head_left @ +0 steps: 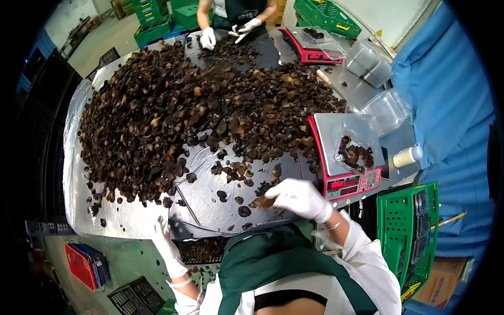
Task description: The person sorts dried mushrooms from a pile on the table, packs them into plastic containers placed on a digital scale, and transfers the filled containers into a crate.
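My right hand [300,199], in a white glove, is closed with its fingertips on a brown piece of wood ear mushroom [264,202], low over the near part of the table. My left hand [168,249], also white-gloved, is at the table's near edge with its fingers apart and nothing visible in them. Loose dark pieces lie between my hands, and a large heap of wood ear mushrooms [173,105] spreads beyond them. To the right, a red scale [325,152] bears a clear plastic box [354,128] with some mushrooms inside.
Across the table [205,197], another person's gloved hands [244,30] work beside a second red scale [315,55]. Stacked clear boxes [387,110] and a white bottle [408,156] stand at right. Green crates [394,226] are beside me; a dark crate [202,251] sits below the edge.
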`<state>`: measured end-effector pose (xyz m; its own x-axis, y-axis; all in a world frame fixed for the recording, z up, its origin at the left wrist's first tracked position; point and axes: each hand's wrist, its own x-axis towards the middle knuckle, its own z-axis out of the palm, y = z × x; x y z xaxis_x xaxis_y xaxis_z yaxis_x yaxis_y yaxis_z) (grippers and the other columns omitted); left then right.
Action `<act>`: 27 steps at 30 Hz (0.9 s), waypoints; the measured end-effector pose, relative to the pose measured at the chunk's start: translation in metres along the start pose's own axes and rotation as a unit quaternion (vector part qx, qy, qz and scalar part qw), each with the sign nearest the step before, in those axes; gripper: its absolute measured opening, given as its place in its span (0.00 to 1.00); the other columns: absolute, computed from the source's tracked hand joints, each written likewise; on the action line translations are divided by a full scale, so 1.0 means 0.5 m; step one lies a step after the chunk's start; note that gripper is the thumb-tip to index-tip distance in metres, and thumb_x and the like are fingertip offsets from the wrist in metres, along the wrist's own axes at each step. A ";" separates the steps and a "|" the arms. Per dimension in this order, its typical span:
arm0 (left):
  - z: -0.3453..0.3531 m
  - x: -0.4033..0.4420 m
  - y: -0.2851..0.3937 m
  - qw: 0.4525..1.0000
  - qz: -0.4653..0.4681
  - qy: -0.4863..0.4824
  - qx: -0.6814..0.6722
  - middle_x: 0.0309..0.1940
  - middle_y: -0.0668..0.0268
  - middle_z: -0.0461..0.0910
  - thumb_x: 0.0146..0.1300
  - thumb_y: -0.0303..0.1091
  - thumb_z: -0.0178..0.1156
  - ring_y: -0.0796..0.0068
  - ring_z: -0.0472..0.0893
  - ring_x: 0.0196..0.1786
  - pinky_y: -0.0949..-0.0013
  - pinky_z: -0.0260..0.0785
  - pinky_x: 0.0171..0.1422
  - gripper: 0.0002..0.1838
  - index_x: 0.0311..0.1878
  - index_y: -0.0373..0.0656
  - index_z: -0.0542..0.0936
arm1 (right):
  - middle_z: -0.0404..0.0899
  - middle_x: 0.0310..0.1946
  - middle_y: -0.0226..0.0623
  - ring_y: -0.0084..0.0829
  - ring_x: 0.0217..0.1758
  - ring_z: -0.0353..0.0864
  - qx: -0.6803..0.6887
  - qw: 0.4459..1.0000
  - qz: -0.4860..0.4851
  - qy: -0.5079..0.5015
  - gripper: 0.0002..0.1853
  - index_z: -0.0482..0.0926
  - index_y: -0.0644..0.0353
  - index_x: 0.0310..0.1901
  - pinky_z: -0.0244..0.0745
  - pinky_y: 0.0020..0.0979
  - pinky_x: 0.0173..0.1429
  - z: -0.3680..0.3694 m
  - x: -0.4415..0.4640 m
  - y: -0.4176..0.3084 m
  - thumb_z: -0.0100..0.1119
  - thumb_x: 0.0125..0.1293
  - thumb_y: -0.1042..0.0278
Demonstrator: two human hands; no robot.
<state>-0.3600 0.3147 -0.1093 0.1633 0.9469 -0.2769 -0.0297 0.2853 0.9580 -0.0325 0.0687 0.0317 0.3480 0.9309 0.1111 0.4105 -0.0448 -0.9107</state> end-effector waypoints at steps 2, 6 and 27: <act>0.057 -0.016 0.048 0.994 0.025 -0.026 0.103 0.48 0.62 0.78 0.70 0.39 0.53 0.70 0.77 0.50 0.69 0.68 0.56 0.15 0.52 0.39 0.77 | 0.82 0.36 0.37 0.35 0.36 0.82 -0.068 0.991 -0.110 -0.030 0.08 0.81 0.61 0.40 0.77 0.29 0.42 0.043 0.019 0.015 0.60 0.61 0.69; 0.136 -0.049 0.038 0.928 0.207 -0.138 0.279 0.34 0.64 0.81 0.62 0.31 0.61 0.72 0.79 0.35 0.69 0.71 0.42 0.05 0.37 0.40 0.83 | 0.80 0.32 0.36 0.37 0.35 0.81 -0.228 0.969 -0.060 0.070 0.06 0.81 0.57 0.35 0.76 0.33 0.38 0.021 0.028 0.115 0.57 0.62 0.65; 0.244 -0.102 -0.086 0.942 -0.052 -0.301 0.137 0.36 0.70 0.77 0.68 0.28 0.52 0.81 0.73 0.36 0.74 0.68 0.44 0.07 0.44 0.39 0.78 | 0.76 0.26 0.28 0.16 0.28 0.72 0.054 0.978 0.196 0.052 0.07 0.78 0.61 0.38 0.70 0.21 0.36 -0.032 0.049 0.341 0.62 0.60 0.71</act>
<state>-0.2467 0.2361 -0.1273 0.6831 0.6367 -0.3576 0.2597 0.2458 0.9339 0.0595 0.0779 -0.1144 0.5474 0.8074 -0.2199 0.1387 -0.3467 -0.9277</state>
